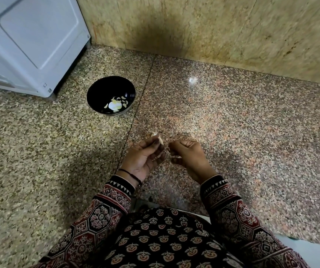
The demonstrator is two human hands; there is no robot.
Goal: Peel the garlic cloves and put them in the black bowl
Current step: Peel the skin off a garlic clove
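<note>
Peeling mid-clove, bowl partly filled

Head view (the only one):

- Black bowl (97, 89) sits on the speckled stone surface (232, 122), up and left of both hands and well apart from them. It is near the corner of a white appliance (29, 39).
- In the bowl, several pale peeled cloves (123, 102) lie along the bottom, plus a bigger white-yellow lump (114, 105). Can't tell if that lump is more garlic or loose peel.
- Left hand (141, 157) has its fingers curled, with thumb and fingertips pinching a garlic clove (158, 140) that pokes up past the fingertips. The clove is held above the surface, not in the bowl.
- Right hand (189, 157) sits just beside the left, fingers curled in a narrow pinch on what looks like a thin strip of skin (175, 157). The area is blurred, so calling it skin is a judgement.
- No pile of unpeeled garlic shows anywhere in frame. The surface near the body is hidden by the patterned sleeves (232, 215).

Status, as a judgement:
- Done: a handful of cloves are peeled and in the bowl.
- In hand: one clove, apparently part-stripped.
- Left: finish stripping it, then reach up and left to drop it in the bowl.
- Remaining count is unknown, since no stock is visible.
</note>
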